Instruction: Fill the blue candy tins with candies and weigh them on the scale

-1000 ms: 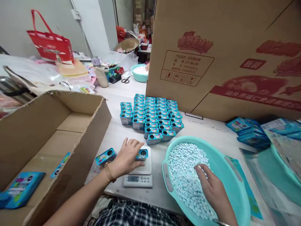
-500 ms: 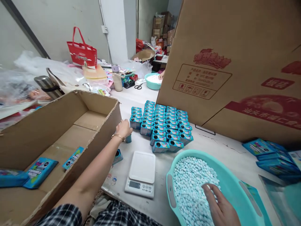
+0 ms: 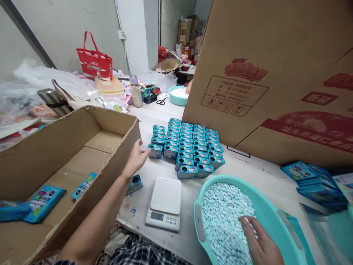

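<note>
Teal plastic forms the basin at the near right of the tabletop, heaped with small pale candies. The right hand lies on the candies at the near side of the heap, fingers curled into them; whether its grip pinches any I cannot tell. The left hand hangs over the tabletop with its grip spread and holding nothing, fingertips just beside the nearest left tin of a block of blue tins standing in rows farther back. One more tin lies on its side near that wrist, beside the white scale, whose platform is bare. Left of the hand stands an open cardboard box with blue packets in it. A large carton rises on the far right.
</note>
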A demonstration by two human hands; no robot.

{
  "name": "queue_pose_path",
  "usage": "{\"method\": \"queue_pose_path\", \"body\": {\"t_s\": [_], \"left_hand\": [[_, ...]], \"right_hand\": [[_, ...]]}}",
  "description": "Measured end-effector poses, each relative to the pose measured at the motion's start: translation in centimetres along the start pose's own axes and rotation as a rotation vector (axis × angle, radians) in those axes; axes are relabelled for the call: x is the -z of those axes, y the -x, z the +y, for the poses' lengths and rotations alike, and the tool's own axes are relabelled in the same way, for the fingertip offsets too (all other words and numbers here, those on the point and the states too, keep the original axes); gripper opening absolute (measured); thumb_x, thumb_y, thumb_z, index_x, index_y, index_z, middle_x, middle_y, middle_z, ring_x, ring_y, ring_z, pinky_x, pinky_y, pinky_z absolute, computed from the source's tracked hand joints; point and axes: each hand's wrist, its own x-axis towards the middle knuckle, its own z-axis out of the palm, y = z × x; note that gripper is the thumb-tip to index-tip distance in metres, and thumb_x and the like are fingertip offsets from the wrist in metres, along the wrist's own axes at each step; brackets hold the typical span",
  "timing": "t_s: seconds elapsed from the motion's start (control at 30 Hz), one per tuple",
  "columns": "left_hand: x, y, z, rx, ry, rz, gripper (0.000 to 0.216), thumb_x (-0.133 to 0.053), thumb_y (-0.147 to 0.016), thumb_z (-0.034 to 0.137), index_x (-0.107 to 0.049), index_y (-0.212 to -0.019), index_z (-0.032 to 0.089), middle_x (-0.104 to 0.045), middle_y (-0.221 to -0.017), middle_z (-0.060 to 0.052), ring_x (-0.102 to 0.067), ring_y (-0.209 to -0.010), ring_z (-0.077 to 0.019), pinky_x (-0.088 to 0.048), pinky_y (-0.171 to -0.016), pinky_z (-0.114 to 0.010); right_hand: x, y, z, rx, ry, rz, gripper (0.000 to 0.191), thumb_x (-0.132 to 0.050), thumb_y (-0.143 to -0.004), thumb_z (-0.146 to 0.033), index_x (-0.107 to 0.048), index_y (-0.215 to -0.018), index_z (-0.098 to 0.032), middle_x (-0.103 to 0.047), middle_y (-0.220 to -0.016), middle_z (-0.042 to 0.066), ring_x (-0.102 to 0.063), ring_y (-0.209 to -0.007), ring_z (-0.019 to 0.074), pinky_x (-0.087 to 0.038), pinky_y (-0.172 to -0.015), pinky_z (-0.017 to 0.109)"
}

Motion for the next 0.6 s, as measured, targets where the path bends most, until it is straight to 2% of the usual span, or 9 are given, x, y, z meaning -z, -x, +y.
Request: {"method": "queue_pose_path", "body": {"t_s": [0.03,0.1,0.17,0.23,0.3,0.4,0.5,0.6], "left_hand": [[1.2,1.8,-0.3,-0.069,-0.048,-0.012,0.074,-0.059,-0.085,0.048,-0.029,-0.146,0.02,-0.042,-0.146,-0.018,-0.06,-0.114,-0.0266,-0.049,-0.093,-0.04],[3.3,5.2,-1.4,-0.231,-0.288,-0.037,0.078,-0.064,-0.082,0.048,-0.029,-0.147,0.023,-0.041,-0.148,-0.013,-0.043,-0.133,-0.0288,-0.038,-0.108,-0.043],[4.8,7.9,-3.1,-0.301,-0.507,-0.13,0.084,-0.07,-0.076,0.045,-0.03,-0.146,0.02,-0.039,-0.149,-0.014,-0.033,-0.139,-0.0322,-0.031,-0.113,-0.047],[5.4,9.6,-4.6,-0.242,-0.664,-0.234,0.076,-0.07,-0.075,0.036,-0.036,-0.14,0.018,-0.045,-0.143,-0.016,-0.04,-0.134,-0.034,-0.036,-0.109,-0.048],[5.4,10.3,-5.3,-0.124,-0.724,-0.286,0.052,-0.062,-0.079,0.029,-0.047,-0.128,0.02,-0.057,-0.127,-0.013,-0.055,-0.118,-0.0307,-0.045,-0.096,-0.042],[5.3,10.4,-4.0,-0.081,-0.64,-0.243,0.025,-0.055,-0.086,0.029,-0.054,-0.111,0.024,-0.063,-0.107,-0.006,-0.062,-0.095,-0.0233,-0.047,-0.079,-0.033],[4.9,10.0,-0.8,-0.186,-0.467,-0.207,0.028,-0.06,-0.086,0.036,-0.054,-0.111,0.026,-0.062,-0.103,-0.003,-0.061,-0.093,-0.0206,-0.046,-0.077,-0.03],[3.2,9.5,1.9,-0.322,-0.316,-0.365,0.028,-0.062,-0.086,0.033,-0.055,-0.111,0.025,-0.061,-0.103,-0.003,-0.06,-0.093,-0.0192,-0.046,-0.079,-0.028]], "right_hand": [[0.1,0.0,0.0,0.004,-0.005,0.024,0.06,-0.04,-0.08,-0.077,-0.061,-0.107,-0.027,-0.068,-0.117,0.006,-0.065,-0.103,0.027,-0.051,-0.07,0.026],[0.1,-0.1,-0.3,0.028,-0.01,0.07,0.059,-0.04,-0.08,-0.076,-0.061,-0.104,-0.026,-0.07,-0.111,0.006,-0.065,-0.101,0.0266,-0.05,-0.074,0.026],[0.1,-0.2,-1.0,0.061,0.0,0.082,0.058,-0.041,-0.08,-0.075,-0.062,-0.101,-0.025,-0.071,-0.106,0.006,-0.066,-0.096,0.026,-0.05,-0.073,0.027],[0.0,-0.4,-1.8,0.099,0.012,0.075,0.057,-0.042,-0.08,-0.074,-0.063,-0.101,-0.024,-0.072,-0.103,0.006,-0.066,-0.092,0.0256,-0.05,-0.07,0.027],[-0.2,-0.3,-2.6,0.127,0.017,0.071,0.055,-0.043,-0.081,-0.071,-0.063,-0.101,-0.024,-0.072,-0.101,0.006,-0.066,-0.09,0.0249,-0.049,-0.068,0.026],[-0.3,0.2,-3.5,0.141,-0.001,0.074,0.051,-0.044,-0.084,-0.068,-0.063,-0.101,-0.024,-0.071,-0.101,0.005,-0.065,-0.089,0.0236,-0.048,-0.068,0.025],[-0.3,0.9,-4.0,0.154,-0.065,0.086,0.047,-0.046,-0.086,-0.064,-0.063,-0.1,-0.023,-0.069,-0.099,0.005,-0.063,-0.09,0.0226,-0.047,-0.072,0.025],[-0.3,1.3,-3.9,0.137,-0.154,0.097,0.043,-0.051,-0.085,-0.061,-0.063,-0.097,-0.022,-0.065,-0.088,0.003,-0.058,-0.08,0.0192,-0.046,-0.07,0.025]]}}
